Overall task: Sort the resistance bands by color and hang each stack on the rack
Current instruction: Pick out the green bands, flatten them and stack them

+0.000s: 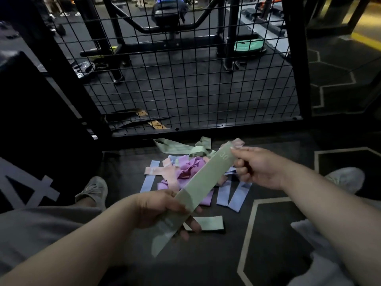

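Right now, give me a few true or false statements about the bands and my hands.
1. The left hand and right hand hold one long sage-green fabric band between them. True.
2. That band is printed 50. False: it reads 30.
3. The loose pile of bands on the dark floor is all green. False: pink, purple and blue ones lie in it too.
4. A short green band lies alone near the left hand. True.

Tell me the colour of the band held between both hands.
The band is pale green, marked 30; head view.
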A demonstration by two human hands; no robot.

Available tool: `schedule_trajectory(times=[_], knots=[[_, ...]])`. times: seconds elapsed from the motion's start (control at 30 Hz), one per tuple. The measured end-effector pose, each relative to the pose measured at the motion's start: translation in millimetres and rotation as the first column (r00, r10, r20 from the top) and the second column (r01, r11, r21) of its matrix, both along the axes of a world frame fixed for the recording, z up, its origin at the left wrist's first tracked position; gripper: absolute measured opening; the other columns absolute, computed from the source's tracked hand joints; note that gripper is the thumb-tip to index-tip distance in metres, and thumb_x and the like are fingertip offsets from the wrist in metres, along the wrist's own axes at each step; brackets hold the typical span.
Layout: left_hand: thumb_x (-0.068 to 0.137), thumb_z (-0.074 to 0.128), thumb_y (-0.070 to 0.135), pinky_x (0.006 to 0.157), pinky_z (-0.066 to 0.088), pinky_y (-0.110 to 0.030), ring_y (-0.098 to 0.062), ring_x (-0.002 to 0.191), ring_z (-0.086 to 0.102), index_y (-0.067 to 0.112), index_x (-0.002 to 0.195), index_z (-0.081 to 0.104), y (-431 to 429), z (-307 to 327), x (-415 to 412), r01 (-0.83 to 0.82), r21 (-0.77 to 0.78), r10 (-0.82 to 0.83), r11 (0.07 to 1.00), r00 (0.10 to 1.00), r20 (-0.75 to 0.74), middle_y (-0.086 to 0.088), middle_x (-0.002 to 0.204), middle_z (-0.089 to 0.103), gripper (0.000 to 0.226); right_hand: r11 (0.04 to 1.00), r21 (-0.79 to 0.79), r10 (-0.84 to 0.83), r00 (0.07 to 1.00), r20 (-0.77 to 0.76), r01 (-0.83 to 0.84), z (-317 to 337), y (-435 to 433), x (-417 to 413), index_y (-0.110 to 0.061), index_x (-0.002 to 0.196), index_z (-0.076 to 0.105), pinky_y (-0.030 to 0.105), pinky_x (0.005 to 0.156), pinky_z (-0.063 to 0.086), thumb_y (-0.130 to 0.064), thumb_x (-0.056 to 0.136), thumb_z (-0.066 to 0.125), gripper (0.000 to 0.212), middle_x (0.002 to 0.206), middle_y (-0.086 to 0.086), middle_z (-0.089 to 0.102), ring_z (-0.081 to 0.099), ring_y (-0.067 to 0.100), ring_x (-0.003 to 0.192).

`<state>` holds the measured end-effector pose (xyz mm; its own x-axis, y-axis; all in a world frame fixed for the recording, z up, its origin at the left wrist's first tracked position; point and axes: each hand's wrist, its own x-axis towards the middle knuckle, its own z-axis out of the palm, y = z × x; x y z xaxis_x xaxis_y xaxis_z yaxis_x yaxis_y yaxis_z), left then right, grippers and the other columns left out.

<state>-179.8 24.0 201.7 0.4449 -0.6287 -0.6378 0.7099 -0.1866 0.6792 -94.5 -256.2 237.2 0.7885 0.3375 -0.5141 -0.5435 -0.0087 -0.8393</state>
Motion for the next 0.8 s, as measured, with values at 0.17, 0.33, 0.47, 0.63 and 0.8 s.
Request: schedule_trajectory(times=[0.17,0.33,0.47,0.63,0.8], knots=[[0.092,0.062,0.004,0.068,0.059,-0.040,-0.034,0.077,0.073,-0.006,0.121,0.059,17,-4,-2,-0.107,0.088,0.100,0.990,0.992,0.075,-0.029,0.108,0.070,0.031,0.979,-0.146,-0.123,0.982,0.143,0.144,-1,-5,9,-0.016,0.112,0.063,0.025,0.054,0.032,-0.027,0.102,0.057,0.016,0.074,0.001,0.051,0.040,0.010,0.056],[0.084,0.076,0.016,0.057,0.054,-0.029,-0.024,0.062,0.070,0.004,0.099,0.069,32,-10,-9,-0.331,0.342,0.244,0.880,0.931,0.272,-0.017,0.088,0.074,0.021,0.945,-0.142,-0.273,0.949,0.157,0.295,0,-7,9,-0.017,0.109,0.060,0.027,0.059,0.044,-0.022,0.106,0.051,0.011,0.092,0.003,0.066,0.059,0.013,0.069],[0.090,0.071,0.013,0.053,0.055,-0.027,-0.024,0.060,0.069,-0.001,0.106,0.064,45,-19,-8,-0.645,0.338,0.505,0.685,0.755,0.417,-0.023,0.091,0.075,0.023,0.950,-0.247,-0.159,0.975,0.154,0.194,-7,-8,9,-0.014,0.112,0.062,0.029,0.063,0.050,-0.017,0.104,0.054,0.012,0.100,0.008,0.069,0.065,0.015,0.073],[0.101,0.060,0.016,0.046,0.055,-0.026,-0.023,0.061,0.071,0.003,0.106,0.059,48,-25,-11,-0.793,0.327,0.620,0.514,0.607,0.497,-0.006,0.063,0.072,0.014,0.884,-0.464,0.124,0.986,0.111,-0.059,-12,-5,0,-0.011,0.118,0.058,0.029,0.052,0.058,-0.002,0.100,0.055,0.020,0.103,0.016,0.071,0.073,0.021,0.075],[0.103,0.052,0.010,0.059,0.058,-0.035,-0.028,0.069,0.073,0.006,0.106,0.060,50,-23,-16,-0.766,0.354,0.632,0.536,0.643,0.434,-0.010,0.073,0.071,0.009,0.809,-0.576,0.175,0.983,0.050,-0.115,-14,-10,0,-0.011,0.117,0.058,0.039,0.062,0.061,-0.001,0.097,0.060,0.022,0.109,0.019,0.070,0.076,0.026,0.077]])
